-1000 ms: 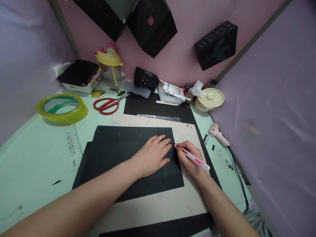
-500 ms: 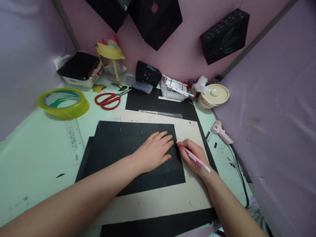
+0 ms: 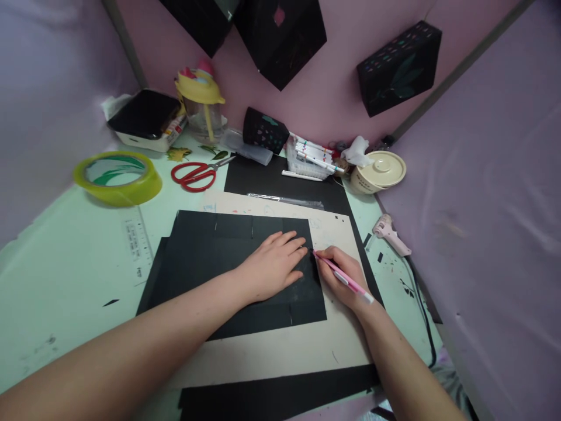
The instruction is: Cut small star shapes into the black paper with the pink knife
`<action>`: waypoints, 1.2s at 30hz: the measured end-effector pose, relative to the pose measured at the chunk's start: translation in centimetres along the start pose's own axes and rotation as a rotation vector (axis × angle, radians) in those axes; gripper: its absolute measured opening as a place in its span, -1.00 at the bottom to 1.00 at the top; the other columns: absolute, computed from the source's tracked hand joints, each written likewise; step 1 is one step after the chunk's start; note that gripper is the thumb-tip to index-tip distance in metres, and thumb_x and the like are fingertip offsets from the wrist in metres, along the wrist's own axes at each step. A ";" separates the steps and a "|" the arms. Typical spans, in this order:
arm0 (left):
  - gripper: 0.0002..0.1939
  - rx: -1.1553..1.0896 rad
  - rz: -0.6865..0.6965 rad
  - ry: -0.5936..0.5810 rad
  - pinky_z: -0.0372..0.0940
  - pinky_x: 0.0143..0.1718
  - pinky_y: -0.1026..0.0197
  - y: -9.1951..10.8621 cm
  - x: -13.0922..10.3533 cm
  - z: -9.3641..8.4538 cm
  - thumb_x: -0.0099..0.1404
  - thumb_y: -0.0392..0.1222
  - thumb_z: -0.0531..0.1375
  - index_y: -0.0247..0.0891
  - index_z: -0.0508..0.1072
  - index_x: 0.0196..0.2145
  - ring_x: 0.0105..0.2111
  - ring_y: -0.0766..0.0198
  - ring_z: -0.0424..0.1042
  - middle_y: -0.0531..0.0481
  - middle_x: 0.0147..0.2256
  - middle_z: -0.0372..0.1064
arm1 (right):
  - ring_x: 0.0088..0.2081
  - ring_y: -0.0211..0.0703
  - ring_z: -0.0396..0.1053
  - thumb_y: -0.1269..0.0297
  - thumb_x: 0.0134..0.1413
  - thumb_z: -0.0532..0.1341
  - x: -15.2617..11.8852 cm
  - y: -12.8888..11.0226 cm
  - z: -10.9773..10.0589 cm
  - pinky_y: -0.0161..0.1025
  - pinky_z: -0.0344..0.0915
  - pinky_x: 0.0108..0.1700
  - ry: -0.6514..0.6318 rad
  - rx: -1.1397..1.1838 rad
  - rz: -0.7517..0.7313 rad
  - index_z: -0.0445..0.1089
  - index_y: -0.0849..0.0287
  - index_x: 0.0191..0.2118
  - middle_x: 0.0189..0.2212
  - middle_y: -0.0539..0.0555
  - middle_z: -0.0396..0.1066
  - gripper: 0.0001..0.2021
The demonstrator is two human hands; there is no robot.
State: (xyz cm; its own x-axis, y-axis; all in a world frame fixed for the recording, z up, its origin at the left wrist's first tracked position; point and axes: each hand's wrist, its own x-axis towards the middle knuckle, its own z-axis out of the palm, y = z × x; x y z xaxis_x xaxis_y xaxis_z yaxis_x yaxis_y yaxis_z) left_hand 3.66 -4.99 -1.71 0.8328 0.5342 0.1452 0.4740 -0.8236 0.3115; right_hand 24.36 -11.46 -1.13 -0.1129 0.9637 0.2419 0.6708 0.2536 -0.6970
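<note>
My left hand point(image 3: 275, 266) lies flat with spread fingers on a black paper sheet point(image 3: 205, 251), near its right edge. Short pale lines mark this sheet close to its top and bottom edges. In my right hand point(image 3: 344, 272) is a slim pink pen point(image 3: 339, 273) with a white end and a clip. Its point meets the sheet's right edge beside my left fingertips; the tip itself is too small to make out. Beneath the black sheet lies a cream board point(image 3: 280, 356), which rests on a larger black sheet point(image 3: 280, 394).
Yellow-green tape point(image 3: 151, 186), red-handled scissors point(image 3: 197, 175) and a clear ruler point(image 3: 137, 248) lie left. At the back stand a bottle point(image 3: 201, 96), a marker box point(image 3: 309, 158) and a lidded bowl point(image 3: 381, 169). A glue gun point(image 3: 390, 234) lies right. Black boxes point(image 3: 401, 70) hang above.
The view has shifted slightly. Both hands hold nearly the same place on the sheet, and the pen's point stays by its right edge.
</note>
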 end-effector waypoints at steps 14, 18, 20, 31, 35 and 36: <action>-0.53 0.017 0.008 0.002 -0.10 0.26 -0.03 0.0 0.0 0.1 0.39 -0.03 0.08 -0.28 0.27 0.18 0.28 0.01 -0.01 -0.11 0.26 0.11 | -0.28 -0.15 0.45 0.37 0.17 0.16 0.0 0.5 0.4 -0.25 0.34 -0.23 0.037 0.024 -0.004 0.38 0.09 -0.21 -0.29 0.06 0.48 -0.91; -0.53 0.017 0.009 0.004 -0.10 0.25 -0.03 0.0 0.0 0.0 0.39 -0.03 0.08 -0.28 0.27 0.18 0.28 0.01 -0.01 -0.12 0.25 0.11 | -0.26 -0.15 0.44 0.38 0.17 0.16 0.0 0.5 0.3 -0.24 0.34 -0.20 0.019 0.016 -0.020 0.37 0.11 -0.20 -0.28 0.07 0.47 -0.90; -0.53 0.017 0.009 0.004 -0.10 0.25 -0.03 -0.1 0.0 0.1 0.39 -0.03 0.08 -0.28 0.27 0.18 0.28 0.01 -0.01 -0.11 0.25 0.11 | -0.29 -0.16 0.43 0.38 0.17 0.16 0.0 0.4 0.4 -0.25 0.33 -0.23 0.021 0.009 -0.013 0.37 0.11 -0.22 -0.31 0.06 0.46 -0.92; -0.53 0.012 0.009 0.010 -0.09 0.25 -0.03 -0.1 0.0 0.2 0.39 -0.02 0.07 -0.28 0.28 0.18 0.28 0.01 -0.01 -0.11 0.25 0.12 | -0.35 -0.20 0.40 0.39 0.15 0.16 -0.2 0.5 0.6 -0.29 0.29 -0.29 0.048 0.012 0.017 0.37 0.10 -0.25 -0.35 0.03 0.45 -0.93; -0.52 0.010 0.011 -0.007 -0.09 0.26 -0.03 -0.1 0.0 0.0 0.39 -0.03 0.07 -0.29 0.27 0.18 0.29 0.01 -0.02 -0.11 0.26 0.11 | -0.39 -0.21 0.38 0.38 0.15 0.16 -0.2 0.4 0.6 -0.30 0.27 -0.33 0.063 0.003 0.030 0.36 0.11 -0.27 -0.38 0.02 0.43 -0.94; -0.52 0.009 0.010 -0.005 -0.09 0.26 -0.03 -0.1 0.0 0.0 0.39 -0.03 0.07 -0.28 0.27 0.18 0.29 0.01 -0.02 -0.11 0.26 0.11 | -0.38 -0.21 0.39 0.38 0.16 0.16 -0.2 0.4 0.6 -0.30 0.27 -0.32 0.061 0.006 0.031 0.36 0.11 -0.27 -0.37 0.03 0.44 -0.94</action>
State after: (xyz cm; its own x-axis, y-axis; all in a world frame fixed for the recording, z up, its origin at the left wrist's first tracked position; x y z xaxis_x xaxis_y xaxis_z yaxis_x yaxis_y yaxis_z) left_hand 3.62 -4.93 -1.71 0.8387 0.5254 0.1436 0.4686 -0.8304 0.3014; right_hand 24.18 -11.51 -1.86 -0.0470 0.9643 0.2606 0.6687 0.2242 -0.7090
